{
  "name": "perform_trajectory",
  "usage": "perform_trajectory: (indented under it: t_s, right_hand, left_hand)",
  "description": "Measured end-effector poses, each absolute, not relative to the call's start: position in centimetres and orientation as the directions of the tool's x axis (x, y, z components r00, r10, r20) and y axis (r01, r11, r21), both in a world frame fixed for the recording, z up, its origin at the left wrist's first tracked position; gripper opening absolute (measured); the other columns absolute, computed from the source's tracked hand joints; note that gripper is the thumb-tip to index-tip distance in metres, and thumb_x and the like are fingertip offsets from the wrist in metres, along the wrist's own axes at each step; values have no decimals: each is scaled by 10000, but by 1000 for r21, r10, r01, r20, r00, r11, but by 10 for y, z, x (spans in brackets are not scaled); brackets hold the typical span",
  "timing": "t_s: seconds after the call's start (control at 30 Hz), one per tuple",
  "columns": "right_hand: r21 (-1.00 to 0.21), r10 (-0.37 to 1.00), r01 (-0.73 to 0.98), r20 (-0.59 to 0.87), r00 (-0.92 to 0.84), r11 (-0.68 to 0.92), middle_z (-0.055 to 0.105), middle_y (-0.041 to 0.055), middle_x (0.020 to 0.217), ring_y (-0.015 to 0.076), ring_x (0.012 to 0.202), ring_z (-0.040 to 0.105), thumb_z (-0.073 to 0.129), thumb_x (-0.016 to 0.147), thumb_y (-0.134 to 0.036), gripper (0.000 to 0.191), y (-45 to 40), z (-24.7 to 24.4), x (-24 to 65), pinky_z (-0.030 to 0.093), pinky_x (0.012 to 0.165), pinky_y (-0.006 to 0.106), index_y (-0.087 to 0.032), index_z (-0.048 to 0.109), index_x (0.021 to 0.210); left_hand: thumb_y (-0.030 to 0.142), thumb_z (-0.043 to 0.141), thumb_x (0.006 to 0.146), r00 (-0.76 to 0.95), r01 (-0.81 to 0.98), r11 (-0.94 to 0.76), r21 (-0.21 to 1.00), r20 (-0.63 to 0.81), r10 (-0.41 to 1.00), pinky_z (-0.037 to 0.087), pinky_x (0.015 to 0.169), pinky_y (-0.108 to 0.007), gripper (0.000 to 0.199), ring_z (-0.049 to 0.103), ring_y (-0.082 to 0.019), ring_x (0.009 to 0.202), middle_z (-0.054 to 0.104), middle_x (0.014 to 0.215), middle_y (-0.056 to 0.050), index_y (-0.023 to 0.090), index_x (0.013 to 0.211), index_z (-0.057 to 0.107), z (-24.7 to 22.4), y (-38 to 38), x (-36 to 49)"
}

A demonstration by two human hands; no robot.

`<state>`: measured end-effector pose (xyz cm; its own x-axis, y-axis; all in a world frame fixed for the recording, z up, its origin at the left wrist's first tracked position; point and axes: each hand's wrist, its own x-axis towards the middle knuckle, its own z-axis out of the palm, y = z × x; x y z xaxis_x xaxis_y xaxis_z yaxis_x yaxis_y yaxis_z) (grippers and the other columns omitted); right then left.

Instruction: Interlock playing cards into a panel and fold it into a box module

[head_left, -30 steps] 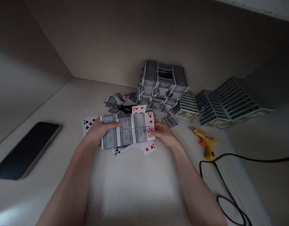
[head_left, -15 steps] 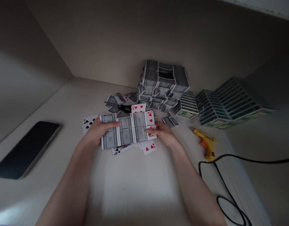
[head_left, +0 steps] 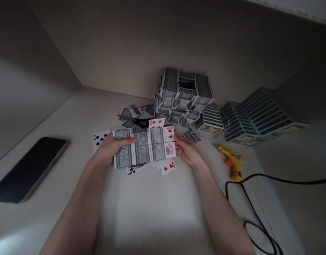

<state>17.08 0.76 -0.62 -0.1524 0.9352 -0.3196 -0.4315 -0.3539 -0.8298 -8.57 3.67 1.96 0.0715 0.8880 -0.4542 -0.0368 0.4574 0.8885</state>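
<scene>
The left hand (head_left: 107, 148) clamps thumb and fingers on the card panel (head_left: 142, 150) above loose cards (head_left: 168, 167), while the right hand (head_left: 188, 150) meets its right edge, grip unclear, with scissors (head_left: 141, 123) and card box (head_left: 166, 101) beyond, glue gun (head_left: 235, 161) rightward.

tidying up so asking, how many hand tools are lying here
2: the yellow glue gun, right of the right hand, and the black-handled scissors, just beyond the playing-card panel. Others may be hidden beneath it.
</scene>
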Motion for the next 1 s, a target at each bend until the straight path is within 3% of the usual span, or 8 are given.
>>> perform_trajectory:
  t_s: [0.2,0.53,0.8,1.0]
  right_hand:
    - [-800,925,-465,-318,-205,-379,682,6,623,120,531,610,722,691,-307,174,8,-8,175,480,538,242,-157,653,747]
    - [-836,913,-373,-332,-238,-402,720,50,769,177,674,656,696,691,-417,288,8,-6,177,506,645,314,-172,673,841]
    - [-924,933,-152,-331,-143,-351,700,-7,762,127,642,607,832,462,-224,375,6,-7,162,480,630,263,-179,679,801]
    - [-915,936,-200,-339,-93,-351,691,-9,697,126,590,590,830,426,-216,377,8,-9,161,472,612,271,-167,674,766]
  left_hand:
    - [190,791,476,70,-27,456,889,-454,888,574,580,-316,363,689,-251,716,725,809,-79,146,816,672,20,37,-86]
    - [199,784,475,67,-29,460,887,-457,887,572,599,-332,361,688,-256,715,725,794,-79,157,816,675,22,37,-85]
    - [191,795,462,51,-33,470,882,-468,882,575,589,-331,374,689,-267,732,725,809,-87,146,812,672,23,37,-84]
    - [202,796,465,68,-48,474,879,-470,880,573,584,-340,388,689,-267,722,724,783,-81,145,825,661,22,36,-85]
